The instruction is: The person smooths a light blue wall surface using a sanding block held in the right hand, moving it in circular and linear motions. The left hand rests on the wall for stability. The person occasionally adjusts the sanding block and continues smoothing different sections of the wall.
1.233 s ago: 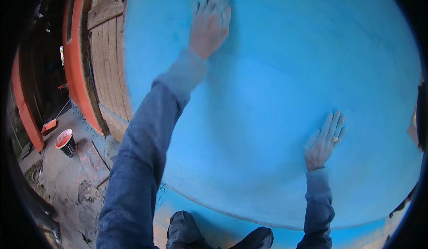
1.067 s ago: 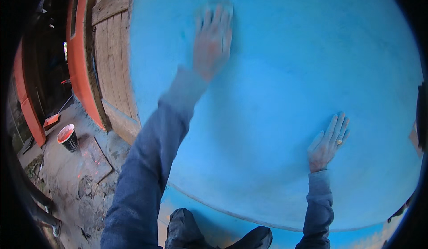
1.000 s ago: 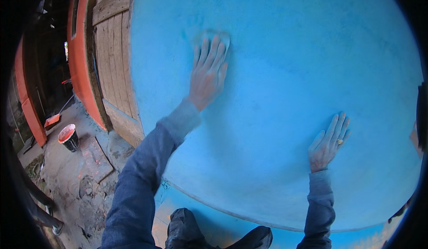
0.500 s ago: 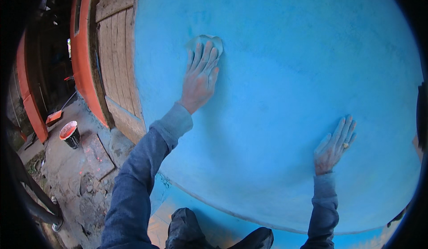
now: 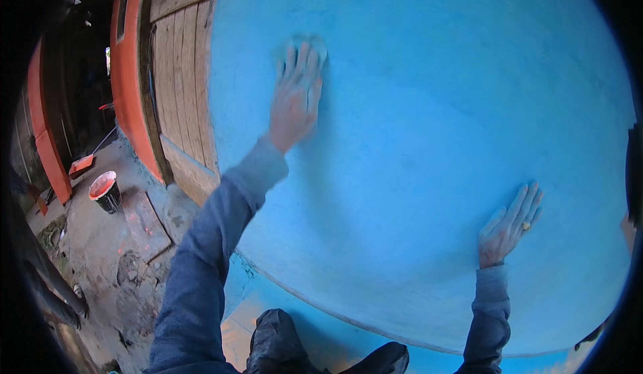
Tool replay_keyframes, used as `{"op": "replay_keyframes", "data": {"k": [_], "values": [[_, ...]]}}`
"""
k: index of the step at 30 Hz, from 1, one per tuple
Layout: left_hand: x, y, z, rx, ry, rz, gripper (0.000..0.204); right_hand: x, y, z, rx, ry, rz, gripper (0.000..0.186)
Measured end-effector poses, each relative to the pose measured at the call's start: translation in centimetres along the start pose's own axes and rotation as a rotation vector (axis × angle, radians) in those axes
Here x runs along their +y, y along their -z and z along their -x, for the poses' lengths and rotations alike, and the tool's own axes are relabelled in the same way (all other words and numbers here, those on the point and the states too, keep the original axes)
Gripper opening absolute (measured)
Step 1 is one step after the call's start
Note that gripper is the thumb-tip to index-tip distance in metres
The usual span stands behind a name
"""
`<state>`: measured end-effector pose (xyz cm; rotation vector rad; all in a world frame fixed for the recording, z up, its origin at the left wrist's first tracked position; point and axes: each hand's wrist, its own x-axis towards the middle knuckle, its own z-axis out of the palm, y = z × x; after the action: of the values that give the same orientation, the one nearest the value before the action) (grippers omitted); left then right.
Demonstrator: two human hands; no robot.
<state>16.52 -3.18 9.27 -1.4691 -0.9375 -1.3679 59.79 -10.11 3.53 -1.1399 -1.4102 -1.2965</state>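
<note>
My left hand (image 5: 295,99) presses a sheet of sandpaper (image 5: 316,43) flat against the blue wall (image 5: 402,106), high up and left of the middle. The fingers cover most of the pale sheet, and motion blurs its edges. Lower and to the right, my right hand (image 5: 509,226) rests on the same wall with its fingers stretched out and nothing in it. Pale dust coats both hands, and a ring shows on a right finger.
A wooden door (image 5: 181,72) in an orange frame borders the wall on the left. On the rough ground stand a paint bucket (image 5: 105,192), a flat board (image 5: 146,226) and an orange paint tray (image 5: 81,165). Another person's legs (image 5: 53,287) show at the far left.
My left hand has slid slightly up the wall and to the left with the sandpaper. In the picture, my right hand sits slightly farther right and lower. The other person's legs have shifted.
</note>
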Motion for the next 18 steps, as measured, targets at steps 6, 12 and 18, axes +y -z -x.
{"op": "replay_keyframes", "data": {"k": [6,12,18], "values": [[-5.7,-0.4,-10.5,0.148,0.069,0.045,0.045,-0.2,-0.3,-0.1,-0.002,0.009,-0.017,0.054],[-2.8,0.6,2.8,-0.026,0.093,0.023,0.05,-0.2,0.0,0.0,-0.017,-0.009,-0.003,0.054],[-9.7,1.3,-9.3,0.02,0.274,0.149,0.051,-0.1,-0.5,-0.2,0.013,0.025,-0.024,0.055]]}}
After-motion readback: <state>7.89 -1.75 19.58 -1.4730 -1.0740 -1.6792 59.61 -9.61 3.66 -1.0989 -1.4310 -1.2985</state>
